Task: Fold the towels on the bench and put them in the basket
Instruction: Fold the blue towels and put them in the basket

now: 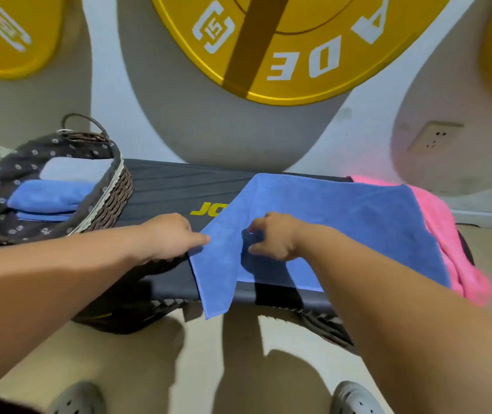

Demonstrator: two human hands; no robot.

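Two hands grip the blue microfibre towel [343, 216] spread on the black padded bench [167, 186]: left hand [165, 237] pinching its left edge, right hand [274, 237] bunching cloth just beside. Folding appears barely begun; next, that edge needs carrying squarely across.

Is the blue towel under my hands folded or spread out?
Spread out: the blue towel lies open across the bench, one corner hanging off.
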